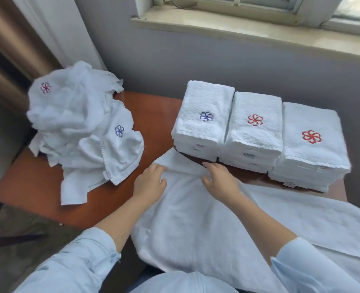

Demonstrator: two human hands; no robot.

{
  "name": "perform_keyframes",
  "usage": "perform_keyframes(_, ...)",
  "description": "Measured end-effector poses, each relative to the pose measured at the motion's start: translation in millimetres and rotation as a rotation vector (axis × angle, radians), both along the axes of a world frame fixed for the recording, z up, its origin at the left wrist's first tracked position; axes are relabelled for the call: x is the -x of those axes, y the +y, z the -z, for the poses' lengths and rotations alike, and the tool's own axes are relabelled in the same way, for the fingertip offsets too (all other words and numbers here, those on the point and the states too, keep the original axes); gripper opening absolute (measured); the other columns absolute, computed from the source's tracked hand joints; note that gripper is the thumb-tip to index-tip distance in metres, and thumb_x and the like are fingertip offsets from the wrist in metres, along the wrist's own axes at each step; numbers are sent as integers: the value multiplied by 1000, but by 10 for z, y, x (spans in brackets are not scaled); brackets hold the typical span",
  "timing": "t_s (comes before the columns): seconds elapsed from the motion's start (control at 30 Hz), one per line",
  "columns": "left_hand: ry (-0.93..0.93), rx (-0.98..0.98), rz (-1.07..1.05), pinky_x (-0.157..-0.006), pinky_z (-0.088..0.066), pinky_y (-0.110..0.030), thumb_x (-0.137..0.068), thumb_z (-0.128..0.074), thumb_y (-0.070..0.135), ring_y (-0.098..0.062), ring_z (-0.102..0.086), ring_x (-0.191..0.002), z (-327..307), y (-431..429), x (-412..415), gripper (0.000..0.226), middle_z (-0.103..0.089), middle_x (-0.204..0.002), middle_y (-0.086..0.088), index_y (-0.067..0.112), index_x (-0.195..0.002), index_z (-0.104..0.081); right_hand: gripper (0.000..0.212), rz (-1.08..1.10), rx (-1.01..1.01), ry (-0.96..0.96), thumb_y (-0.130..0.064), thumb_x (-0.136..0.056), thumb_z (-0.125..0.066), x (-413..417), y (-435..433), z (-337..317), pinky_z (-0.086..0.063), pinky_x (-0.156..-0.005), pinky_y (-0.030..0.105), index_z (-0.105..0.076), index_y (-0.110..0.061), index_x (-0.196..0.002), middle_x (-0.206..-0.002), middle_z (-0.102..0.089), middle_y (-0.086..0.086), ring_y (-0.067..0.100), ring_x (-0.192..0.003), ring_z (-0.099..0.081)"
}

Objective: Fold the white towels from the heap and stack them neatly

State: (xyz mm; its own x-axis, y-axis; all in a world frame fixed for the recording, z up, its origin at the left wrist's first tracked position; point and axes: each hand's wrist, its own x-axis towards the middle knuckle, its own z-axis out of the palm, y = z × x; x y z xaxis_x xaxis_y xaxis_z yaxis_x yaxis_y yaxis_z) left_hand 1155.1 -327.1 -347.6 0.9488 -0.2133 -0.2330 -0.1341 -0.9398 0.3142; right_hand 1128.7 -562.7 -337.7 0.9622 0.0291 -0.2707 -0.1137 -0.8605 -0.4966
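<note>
A white towel lies spread over the near edge of the brown table, one end trailing off to the right. My left hand rests on its far left part with fingers curled at the edge. My right hand pinches the far edge just beside it. A heap of crumpled white towels with small flower emblems sits at the left. Three stacks of folded towels stand at the back right: one with a blue emblem, a middle one with a red emblem, and a wider one.
A grey wall and a window sill run behind the table. A curtain hangs at the far left. Bare wood shows between the heap and the stacks.
</note>
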Motion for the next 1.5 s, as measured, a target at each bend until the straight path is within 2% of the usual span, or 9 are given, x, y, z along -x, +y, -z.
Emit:
perform_keyframes(0.13,87,-25,-30,-90,-49,-41,-95,-57,27,-22,-51,-121,133,371,-308,49,-48,-138,0,21,-142,-42,42,85,65,125,-33,-96,-51,-362,433,142,-39,-78,35,-45,-12,-132,-122,-58,11,32,-120,-48)
perform_keyframes(0.23,158,3,-43,-83,-50,-39,-93,-61,31,-21,-55,-114,225,531,-442,52,-56,-125,1,19,-140,-42,40,200,121,190,-35,-94,-50,-533,690,236,-41,-88,39,-47,-13,-128,-131,-52,9,32,-121,-45)
perform_keyframes(0.4,241,71,8,-64,-41,-32,-95,-57,33,-19,-59,-83,366,634,-569,21,-51,-83,9,22,-113,-52,42,296,208,189,-37,-92,-54,-661,941,309,-38,-93,40,-51,-15,-127,-130,-54,8,32,-120,-48)
perform_keyframes(0.53,257,156,7,-57,-36,-30,-97,-51,33,-15,-54,-73,401,699,-652,10,-51,-70,9,25,-94,-55,10,349,19,253,-30,-86,-55,-666,1043,267,-40,-62,30,-57,-21,-91,-90,-61,-5,24,-93,-59)
perform_keyframes(0.73,176,345,-126,-57,-37,-27,-97,-52,36,-9,-57,-71,216,775,-979,12,-60,-75,7,27,-91,-56,16,362,-115,-130,-30,-86,-57,-743,1165,-170,-33,-51,28,-49,-28,-72,-64,-55,-9,6,-63,-51)
perform_keyframes(0.97,241,467,-151,-74,-59,-46,-95,-54,25,-21,-70,-72,96,1008,-1218,7,-66,-80,3,26,-97,-60,8,123,-353,84,-23,-80,-61,-639,1476,-299,-44,-52,33,-58,-26,-87,-67,-62,-3,15,-53,-51)
perform_keyframes(1.13,244,468,-168,-77,-59,-44,-94,-51,16,-20,-68,-71,113,1125,-1176,20,-65,-80,2,32,-84,-57,17,-46,-197,174,-33,-82,-64,-456,1730,-37,-43,-59,28,-55,-30,-97,-80,-61,-13,14,-75,-59)
perform_keyframes(1.27,193,433,-183,-81,-49,-32,-95,-47,8,-17,-62,-91,149,1157,-1065,26,-64,-104,5,24,-112,-60,37,-117,-254,346,-34,-85,-65,-320,1813,135,-44,-67,23,-56,-35,-121,-89,-63,-17,0,-80,-56)
perform_keyframes(1.5,106,403,-76,-74,-44,-27,-94,-49,16,-5,-56,-89,143,1238,-591,26,-55,-105,17,33,-111,-59,29,81,-156,228,-23,-92,-50,-60,1569,172,-39,-60,22,-61,-31,-117,-89,-59,-16,6,-83,-55)
